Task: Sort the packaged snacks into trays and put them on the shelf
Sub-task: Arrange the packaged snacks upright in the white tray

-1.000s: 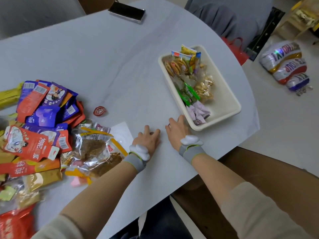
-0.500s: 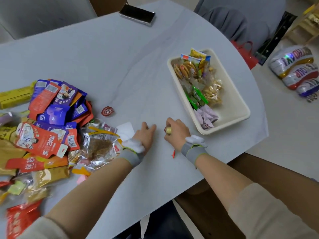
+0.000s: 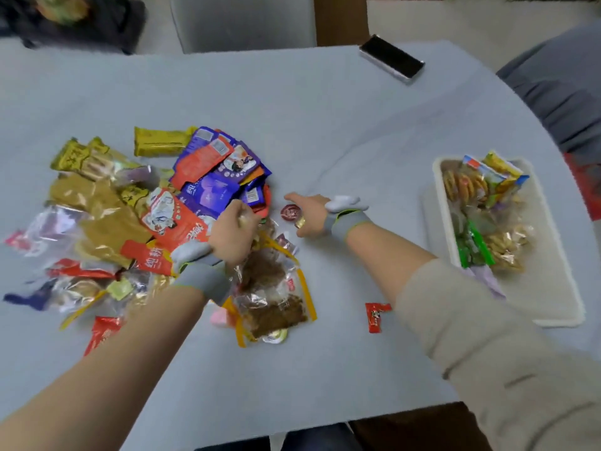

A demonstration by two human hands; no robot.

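Snack packets (image 3: 182, 219) lie heaped on the grey table (image 3: 292, 118), and the left hand (image 3: 232, 236) rests on the heap's right edge, fingers curled among the wrappers; what it grips is hidden. Right hand (image 3: 309, 214) reaches a small round red snack (image 3: 290, 212), fingers curled beside it, touching it. White tray (image 3: 566, 307) of sorted snacks sits well right.

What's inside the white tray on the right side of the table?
The white tray holds round biscuits in a clear pack, green wrapped sweets and golden snacks. Whatever lies beneath them is covered.
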